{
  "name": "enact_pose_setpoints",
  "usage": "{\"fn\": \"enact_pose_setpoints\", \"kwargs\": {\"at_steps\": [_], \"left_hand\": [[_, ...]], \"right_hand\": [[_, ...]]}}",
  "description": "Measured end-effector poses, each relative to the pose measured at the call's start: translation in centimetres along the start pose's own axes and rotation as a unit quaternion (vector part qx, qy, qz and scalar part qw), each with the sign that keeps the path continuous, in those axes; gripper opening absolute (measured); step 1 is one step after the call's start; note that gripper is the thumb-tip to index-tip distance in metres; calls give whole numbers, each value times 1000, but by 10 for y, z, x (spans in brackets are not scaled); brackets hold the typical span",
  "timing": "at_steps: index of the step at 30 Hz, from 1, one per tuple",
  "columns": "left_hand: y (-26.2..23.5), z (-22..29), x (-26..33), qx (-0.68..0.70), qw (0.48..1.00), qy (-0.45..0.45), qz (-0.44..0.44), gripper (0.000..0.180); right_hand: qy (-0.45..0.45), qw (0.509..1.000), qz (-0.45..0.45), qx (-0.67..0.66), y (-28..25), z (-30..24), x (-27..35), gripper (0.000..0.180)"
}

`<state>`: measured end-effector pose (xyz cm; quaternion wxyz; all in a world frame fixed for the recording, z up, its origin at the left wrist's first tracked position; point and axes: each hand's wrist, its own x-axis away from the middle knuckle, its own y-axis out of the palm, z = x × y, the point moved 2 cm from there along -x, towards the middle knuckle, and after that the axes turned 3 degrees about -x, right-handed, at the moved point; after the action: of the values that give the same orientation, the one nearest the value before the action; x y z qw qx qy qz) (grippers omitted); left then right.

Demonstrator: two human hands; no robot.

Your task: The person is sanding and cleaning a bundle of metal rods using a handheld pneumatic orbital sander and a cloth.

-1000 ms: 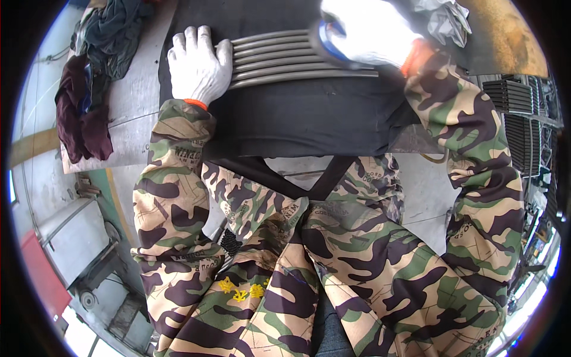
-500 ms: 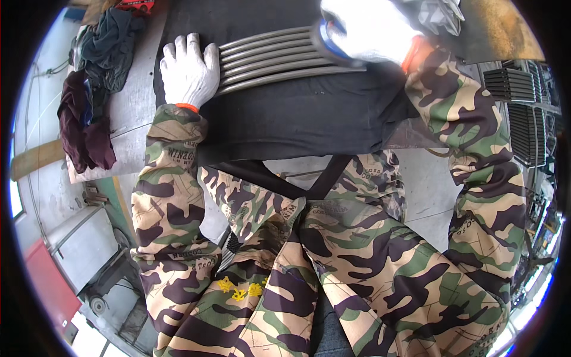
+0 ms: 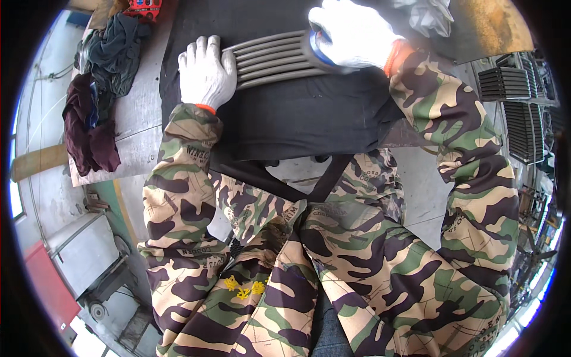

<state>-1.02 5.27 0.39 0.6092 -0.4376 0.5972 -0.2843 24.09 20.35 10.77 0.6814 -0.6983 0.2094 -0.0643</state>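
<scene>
A row of several parallel grey metal bars lies across a black cloth. My left hand, in a white glove with an orange cuff, rests flat over the bars' left ends, fingers stretched out. Over their right part, my gloved right hand is closed around a blue-edged pad-like thing pressed against the bars. Motion blurs this thing, and the glove hides most of it, so its exact kind cannot be made out. The bars' right ends are hidden too.
Dark grey-blue cloth and maroon cloth lie on the table's left side. A red object sits at the far left, crumpled clear plastic at the far right. Stacked dark slatted racks stand beyond the table's right edge.
My right hand has moved left along the bars with the blue-edged thing. My left hand and the bars' left ends have shifted slightly right; the whole view has also shifted a little.
</scene>
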Motion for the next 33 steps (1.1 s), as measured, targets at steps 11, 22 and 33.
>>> {"fn": "enact_pose_setpoints", "kwargs": {"at_steps": [11,22,33], "left_hand": [[-9,6,5,-50,995,28,76,43],[-12,1,3,-44,998,-16,-31,52],[-18,10,19,38,998,-18,40,38]], "right_hand": [[0,1000,7,18,-2,13,-6,23],[-54,998,21,-6,-1,-11,6,22],[-29,999,15,5,-2,-3,2,22]]}}
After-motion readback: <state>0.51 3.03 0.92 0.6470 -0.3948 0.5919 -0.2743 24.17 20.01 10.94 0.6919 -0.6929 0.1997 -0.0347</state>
